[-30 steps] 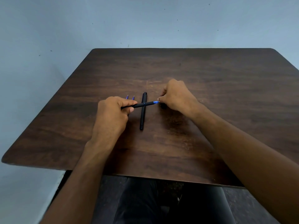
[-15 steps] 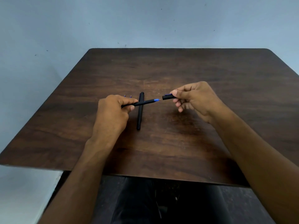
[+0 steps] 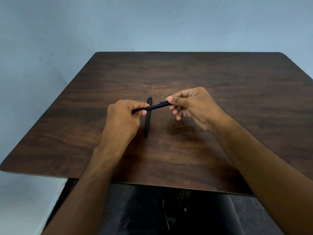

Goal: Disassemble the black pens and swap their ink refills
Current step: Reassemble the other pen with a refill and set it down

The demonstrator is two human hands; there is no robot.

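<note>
Holding one black pen level above the worktop, the left hand grips its barrel while the right hand pinches its cap end at three o'clock. Beneath it the second pen lies flat, pointing twelve o'clock.

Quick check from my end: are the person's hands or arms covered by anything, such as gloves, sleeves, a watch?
No. The left hand and right hand are bare, no gloves, rings or watch showing. Both forearms are uncovered up to the frame edge; no sleeves are visible.
</note>
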